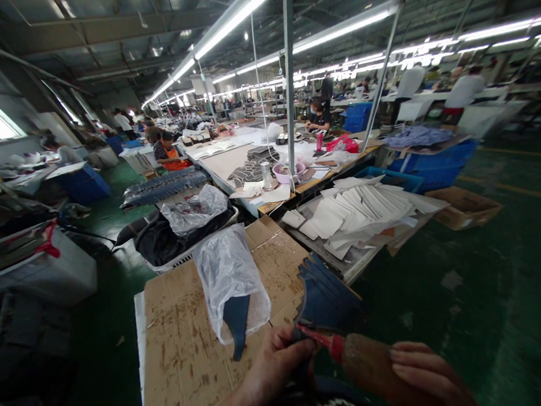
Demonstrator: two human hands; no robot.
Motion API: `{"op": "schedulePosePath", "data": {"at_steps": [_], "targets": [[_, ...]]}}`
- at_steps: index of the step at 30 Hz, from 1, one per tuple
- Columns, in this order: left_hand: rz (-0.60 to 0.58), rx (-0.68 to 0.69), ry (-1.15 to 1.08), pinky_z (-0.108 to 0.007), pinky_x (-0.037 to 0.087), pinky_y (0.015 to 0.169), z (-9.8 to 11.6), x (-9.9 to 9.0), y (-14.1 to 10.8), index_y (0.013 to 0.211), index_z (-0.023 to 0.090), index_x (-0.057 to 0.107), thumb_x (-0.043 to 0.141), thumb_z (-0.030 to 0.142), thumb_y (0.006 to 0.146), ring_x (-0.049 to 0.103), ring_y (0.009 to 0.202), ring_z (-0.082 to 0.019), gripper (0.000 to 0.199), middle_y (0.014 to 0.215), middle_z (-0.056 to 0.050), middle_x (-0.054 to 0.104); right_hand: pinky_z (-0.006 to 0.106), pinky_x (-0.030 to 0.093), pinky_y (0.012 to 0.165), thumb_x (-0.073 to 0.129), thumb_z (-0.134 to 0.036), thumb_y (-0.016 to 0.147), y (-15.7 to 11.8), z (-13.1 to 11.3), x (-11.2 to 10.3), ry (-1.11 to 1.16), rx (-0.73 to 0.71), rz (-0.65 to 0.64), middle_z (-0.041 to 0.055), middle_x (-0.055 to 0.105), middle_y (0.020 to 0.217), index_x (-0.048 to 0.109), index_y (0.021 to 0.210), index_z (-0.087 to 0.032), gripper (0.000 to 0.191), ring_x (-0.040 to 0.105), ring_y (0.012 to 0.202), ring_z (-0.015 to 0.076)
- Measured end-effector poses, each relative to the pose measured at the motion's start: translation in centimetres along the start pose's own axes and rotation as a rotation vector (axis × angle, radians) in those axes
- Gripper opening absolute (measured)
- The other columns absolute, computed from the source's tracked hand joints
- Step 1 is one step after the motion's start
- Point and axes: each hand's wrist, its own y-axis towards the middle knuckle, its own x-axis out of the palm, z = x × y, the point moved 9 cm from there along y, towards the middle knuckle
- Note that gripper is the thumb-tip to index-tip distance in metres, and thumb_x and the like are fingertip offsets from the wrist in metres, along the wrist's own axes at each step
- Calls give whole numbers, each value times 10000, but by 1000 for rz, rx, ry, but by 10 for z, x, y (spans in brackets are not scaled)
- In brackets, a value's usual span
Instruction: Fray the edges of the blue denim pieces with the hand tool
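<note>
My left hand (279, 362) pinches the edge of a dark blue piece (297, 337) near the bottom centre. Fingers of my right hand (423, 370) wrap round a brown bottle (369, 362) with a red nozzle. The nozzle's tip points left and reaches the dark piece beside my left fingertips. Just beyond, a fanned stack of dark blue pieces (324, 293) lies at the cardboard's right edge. A clear plastic bag (229, 271) with another blue piece (237, 318) sticking out rests on the cardboard (178, 339).
White cut pieces (352, 214) are heaped on a low table at the right. A basket (187, 259) with black material stands behind the cardboard. A metal post (290, 80) rises at the long worktable (216, 163). People sit farther back.
</note>
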Motion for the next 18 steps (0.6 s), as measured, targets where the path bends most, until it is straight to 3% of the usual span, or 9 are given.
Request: {"op": "schedulePosePath", "data": {"at_steps": [4,10,15,18], "targets": [[36,-20,47,-187,338,442,1,-3,-3,654,122,695,840,499,686,488,407,-78,405,499,-2,607,302,651,784,678,-217,824,5,-4,-6,-68,47,93,76,697,984,650,1083,-228,261,680,958,232],[-21,-8,42,-184,414,535,0,1,-5,790,120,777,833,466,711,551,507,-84,359,629,-26,679,331,652,824,697,-204,815,-5,-3,8,14,-7,-23,75,684,1030,627,1134,-235,329,662,1036,250],[-15,-44,80,-185,380,489,-4,-1,-7,732,117,755,830,481,696,498,452,-71,374,579,-12,641,297,628,840,665,-232,847,-7,4,4,-24,103,76,81,674,1029,629,1104,-212,260,659,1006,219],[-20,-52,121,-186,363,469,0,3,-8,725,122,747,817,494,700,482,440,-73,379,531,9,594,319,625,862,698,-216,828,-9,4,2,26,91,65,86,674,1060,628,1117,-213,298,657,1036,229]]}}
